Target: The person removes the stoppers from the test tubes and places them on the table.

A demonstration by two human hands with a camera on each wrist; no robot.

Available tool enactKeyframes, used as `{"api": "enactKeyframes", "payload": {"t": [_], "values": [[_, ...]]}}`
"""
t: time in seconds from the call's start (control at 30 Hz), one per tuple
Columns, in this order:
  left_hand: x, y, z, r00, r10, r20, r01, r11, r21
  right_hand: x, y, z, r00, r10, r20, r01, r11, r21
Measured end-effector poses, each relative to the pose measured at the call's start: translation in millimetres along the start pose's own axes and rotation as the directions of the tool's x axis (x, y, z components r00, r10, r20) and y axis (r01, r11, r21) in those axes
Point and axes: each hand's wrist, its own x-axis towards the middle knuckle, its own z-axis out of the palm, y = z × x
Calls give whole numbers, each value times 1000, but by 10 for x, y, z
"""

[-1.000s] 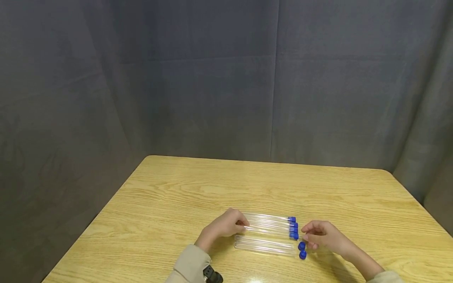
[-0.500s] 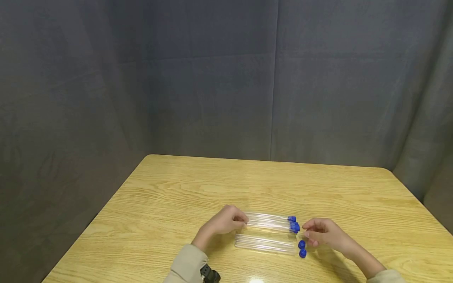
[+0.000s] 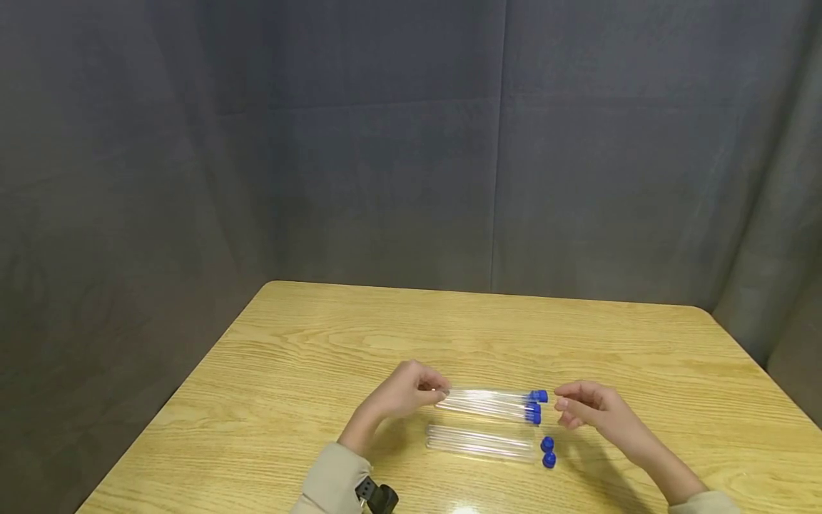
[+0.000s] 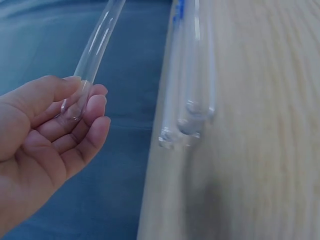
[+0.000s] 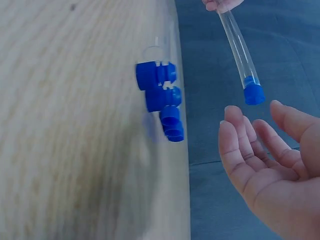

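Observation:
My left hand pinches the rounded closed end of a clear test tube between thumb and fingers. A blue cap plugs the tube's other end, which points right. My right hand hovers just right of that cap, fingers loosely bent and holding nothing. Below the held tube, capped test tubes lie side by side on the table. Nearer to me is a row of uncapped test tubes. Two loose caps, one behind the other, sit beside their right ends.
The wood-grain table spreads around the tubes. Grey curtains hang behind it and along both sides. A black strap shows at my left sleeve.
My left hand has carried the capped tube from the near side of the capped row to above its far side. My right hand has moved away from me alongside, still holding nothing.

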Motion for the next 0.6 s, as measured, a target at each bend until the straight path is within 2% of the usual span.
{"api": "enactKeyframes", "payload": {"t": [0.23,0.47,0.6], "values": [[-23,119,-59,997,78,-10,-78,997,-11,29,-117,35,996,-8,-92,9,1000,4],[-58,207,-88,996,81,-34,-83,995,-50,29,-187,64,992,7,-126,-2,999,42],[-76,239,-100,996,80,-39,-83,993,-82,16,-215,71,992,-23,-121,31,997,72]]}}
